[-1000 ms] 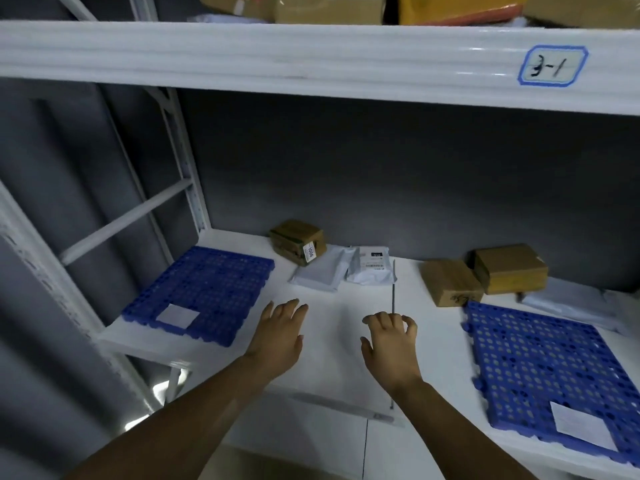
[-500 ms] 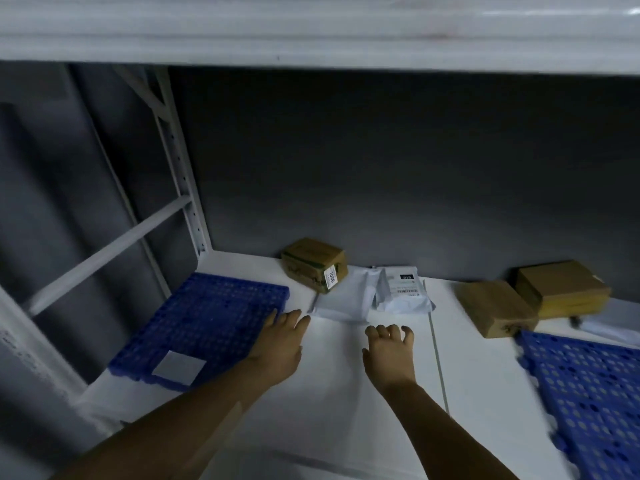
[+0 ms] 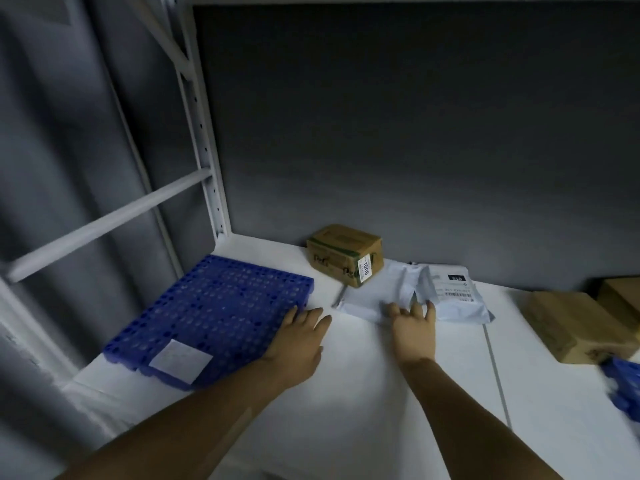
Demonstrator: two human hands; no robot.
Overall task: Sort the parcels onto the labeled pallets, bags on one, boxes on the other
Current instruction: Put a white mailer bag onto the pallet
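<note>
**Head view.** Right hand [image 3: 412, 332]: fingers straight and spread, tips on the near edge of the flat bag [image 3: 372, 294], gripping nothing. Left hand [image 3: 298, 337]: flat and empty, fingertips at the edge of the left pallet [image 3: 214, 306].

Risks:
- The flat bag and second bag [image 3: 455, 297] overlap, so lifting one may drag the other.
- Thin film lying flat on the shelf [image 3: 346, 403] may slip from a pinch.
- The label [image 3: 181, 356] is unreadable here, so a bag could go to the wrong pallet.

Count:
- Two bags.
- Three boxes: stickered box [image 3: 341, 252] behind the bags, front box [image 3: 571, 323] and rear box [image 3: 623, 299] at right.
- Two pallets, the right pallet [image 3: 627, 386] showing only a corner.
- One label.
</note>
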